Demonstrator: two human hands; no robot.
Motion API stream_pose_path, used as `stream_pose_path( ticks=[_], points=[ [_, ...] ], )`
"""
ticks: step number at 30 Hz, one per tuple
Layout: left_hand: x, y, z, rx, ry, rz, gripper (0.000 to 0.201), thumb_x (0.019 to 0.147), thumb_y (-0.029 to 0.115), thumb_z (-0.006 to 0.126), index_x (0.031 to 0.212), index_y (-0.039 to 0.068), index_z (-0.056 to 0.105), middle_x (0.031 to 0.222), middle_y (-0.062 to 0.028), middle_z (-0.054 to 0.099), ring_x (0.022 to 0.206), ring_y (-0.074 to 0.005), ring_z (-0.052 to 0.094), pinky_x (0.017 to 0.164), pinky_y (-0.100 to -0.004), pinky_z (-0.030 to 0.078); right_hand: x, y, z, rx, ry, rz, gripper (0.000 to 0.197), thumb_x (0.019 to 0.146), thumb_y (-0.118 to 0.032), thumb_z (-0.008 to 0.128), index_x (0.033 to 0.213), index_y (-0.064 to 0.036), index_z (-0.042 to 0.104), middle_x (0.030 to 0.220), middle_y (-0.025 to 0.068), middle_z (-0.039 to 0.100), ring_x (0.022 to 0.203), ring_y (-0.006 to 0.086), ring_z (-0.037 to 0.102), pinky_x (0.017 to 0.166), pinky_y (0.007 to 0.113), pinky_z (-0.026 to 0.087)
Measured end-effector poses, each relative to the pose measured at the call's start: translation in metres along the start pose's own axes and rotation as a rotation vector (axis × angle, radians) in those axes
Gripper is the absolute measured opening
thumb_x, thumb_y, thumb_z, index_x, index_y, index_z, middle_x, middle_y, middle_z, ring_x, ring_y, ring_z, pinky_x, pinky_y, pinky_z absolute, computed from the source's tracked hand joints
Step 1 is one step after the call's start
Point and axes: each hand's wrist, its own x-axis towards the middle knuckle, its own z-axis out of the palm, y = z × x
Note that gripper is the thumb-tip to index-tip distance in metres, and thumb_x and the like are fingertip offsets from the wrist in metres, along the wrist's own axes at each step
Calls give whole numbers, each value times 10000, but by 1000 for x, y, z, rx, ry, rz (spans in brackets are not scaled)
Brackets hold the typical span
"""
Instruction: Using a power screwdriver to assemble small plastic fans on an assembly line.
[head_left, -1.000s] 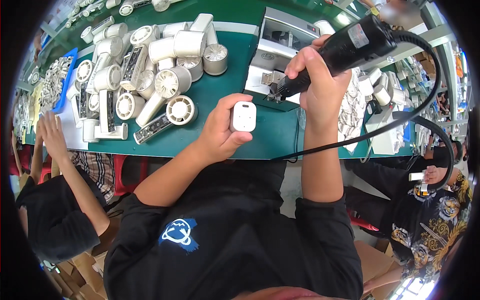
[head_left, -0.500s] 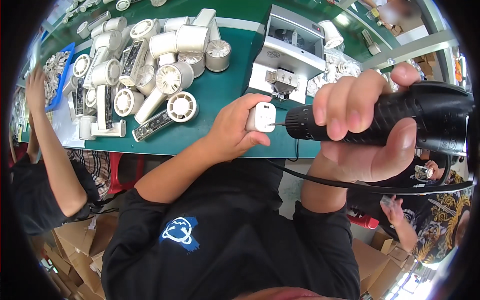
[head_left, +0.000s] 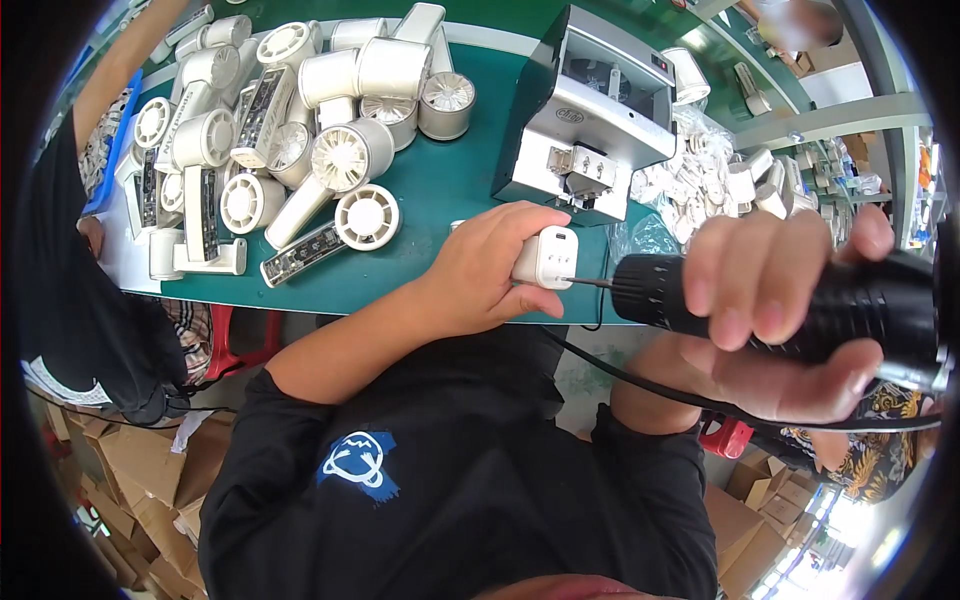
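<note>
My left hand [head_left: 482,262] is closed around a white plastic housing [head_left: 550,254], with its rounded-square end turned to the right. That end has a dark slot and several small holes; the rest of the housing is hidden in the palm. My right hand [head_left: 770,300] grips a black corded electric screwdriver [head_left: 648,291], held nearly level. Its thin bit [head_left: 590,282] points left, and the tip meets the lower part of the housing's end face. Whether a screw sits at the tip is too small to tell.
White handheld fans [head_left: 350,158], some with circuit boards exposed, are piled at the left of the green table [head_left: 440,185]. A grey-black machine [head_left: 600,110] stands behind my hands. White parts in plastic bags [head_left: 690,175] lie right of it. A co-worker's arm [head_left: 125,75] reaches across a blue tray [head_left: 118,150].
Both hands, the housing and the screwdriver have shifted right and slightly down in view, with the bit still at the housing. The co-worker at left has leaned in, arm reaching farther over the table.
</note>
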Motion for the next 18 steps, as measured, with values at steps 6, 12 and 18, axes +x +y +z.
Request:
stream_pose_path(
  ticks=[6, 12, 18],
  points=[
    [2, 0, 0, -8, 1, 45, 681, 638, 442, 704, 1125, 46, 441, 988, -150, 562, 863, -351, 552, 721, -391, 456, -6, -8, 12, -126, 127, 132, 519, 822, -318, 602, 1186, -41, 356, 691, 27, 495, 554, 126, 520, 541, 281, 428],
    [6, 0, -1, 11, -24, 86, 679, 632, 429, 711, 1120, 40, 444, 978, -153, 558, 868, -359, 545, 739, -402, 449, -4, -1, 7, -57, 27, 50, 496, 817, -299, 604, 1163, -41, 361, 701, 30, 505, 549, 126, 525, 541, 274, 443],
    [6, -2, -2, -12, -25, 87, 667, 637, 413, 713, 1116, 32, 448, 982, -158, 551, 875, -361, 541, 750, -406, 443, -3, 5, 11, -54, 62, 47, 451, 812, -281, 615, 1112, -47, 374, 701, 35, 506, 555, 127, 531, 538, 266, 441]
  ],
)
